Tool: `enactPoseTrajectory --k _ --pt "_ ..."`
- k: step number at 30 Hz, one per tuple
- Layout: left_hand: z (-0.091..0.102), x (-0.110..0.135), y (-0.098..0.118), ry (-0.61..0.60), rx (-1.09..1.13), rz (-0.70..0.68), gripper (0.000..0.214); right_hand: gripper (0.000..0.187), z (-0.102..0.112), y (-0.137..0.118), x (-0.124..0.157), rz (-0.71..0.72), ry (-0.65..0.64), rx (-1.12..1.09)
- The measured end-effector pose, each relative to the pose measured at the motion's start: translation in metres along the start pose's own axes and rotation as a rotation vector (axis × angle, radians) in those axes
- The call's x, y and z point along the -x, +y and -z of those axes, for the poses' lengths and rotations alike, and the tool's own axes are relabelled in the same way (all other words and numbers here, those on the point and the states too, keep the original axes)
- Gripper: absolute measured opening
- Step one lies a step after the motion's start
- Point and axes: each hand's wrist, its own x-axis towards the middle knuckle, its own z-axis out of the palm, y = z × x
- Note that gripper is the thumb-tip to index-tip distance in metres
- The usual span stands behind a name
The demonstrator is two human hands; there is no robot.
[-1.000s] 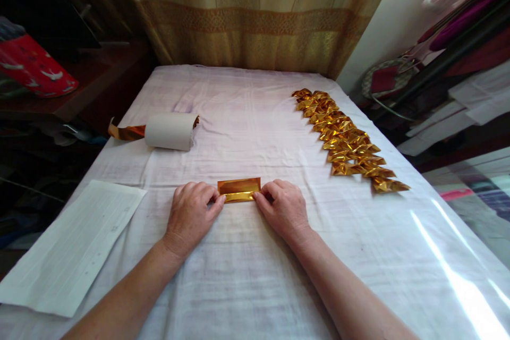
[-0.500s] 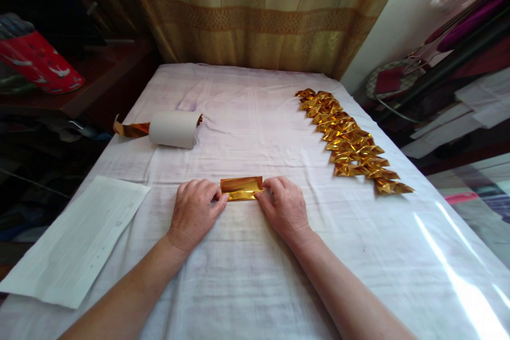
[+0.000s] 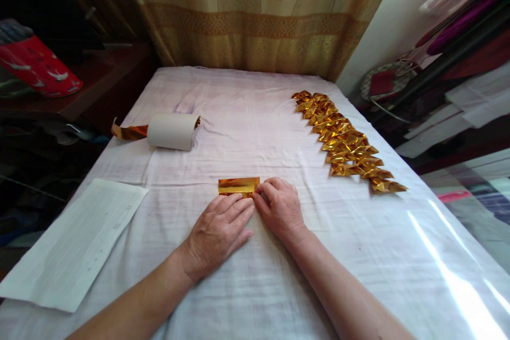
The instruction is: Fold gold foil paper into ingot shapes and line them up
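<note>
A folded strip of gold foil paper (image 3: 238, 185) lies on the white cloth (image 3: 255, 276) covering the table, straight ahead of me. My left hand (image 3: 218, 232) lies flat with its fingers stretched out, the tips pressing on the strip's near edge. My right hand (image 3: 280, 208) is curled, its fingers pinching the strip's right end. A long row of several folded gold paper pieces (image 3: 346, 139) runs along the right side of the cloth.
A white paper roll (image 3: 170, 131) with a gold foil tail lies at the left back. A white sheet of paper (image 3: 69, 241) rests at the near left edge. A patterned curtain (image 3: 255, 16) hangs behind. Shelves and clutter stand to both sides.
My left hand has slid right from the strip's left end and now lies flat over its near edge. The strip looks flatter. My right hand stays at the right end.
</note>
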Motion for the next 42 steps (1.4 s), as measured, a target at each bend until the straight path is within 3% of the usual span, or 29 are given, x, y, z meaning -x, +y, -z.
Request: enactPoseTrajectory --k 6,22,42 --pt "-0.008 0.003 -0.001 -0.084 0.018 0.009 0.051 0.009 0.0 -0.001 0.0 -0.011 -0.011 -0.013" --pt "-0.003 0.009 -0.007 -0.173 -0.004 0.017 0.052 0.008 0.002 -0.001 -0.001 -0.019 -0.039 0.008" --pt "0.012 0.04 -0.033 -0.078 -0.026 0.089 0.04 0.016 0.004 0.002 0.001 0.014 -0.003 0.006"
